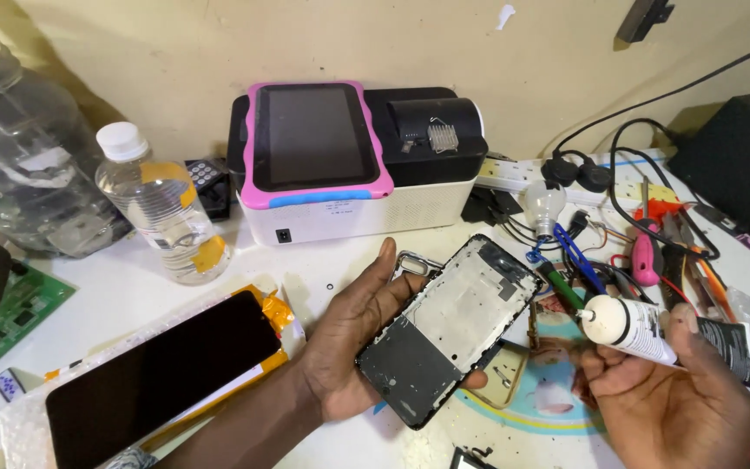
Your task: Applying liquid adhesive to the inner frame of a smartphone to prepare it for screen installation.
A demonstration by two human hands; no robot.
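There is one view only, from the person's head, looking down and forward at a white table point(141, 287) against a yellow wall point(175, 52). It is close: the left hand point(349, 343) and right hand point(666, 399) fill the lower frame, with the table's clutter beyond the fingertips.

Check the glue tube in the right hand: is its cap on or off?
On. The glue tube in the right hand ends in a rounded white cap; no bare nozzle shows.

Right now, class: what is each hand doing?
Left hand: closed around a phone frame, holding it up.
Right hand: closed around a glue tube.
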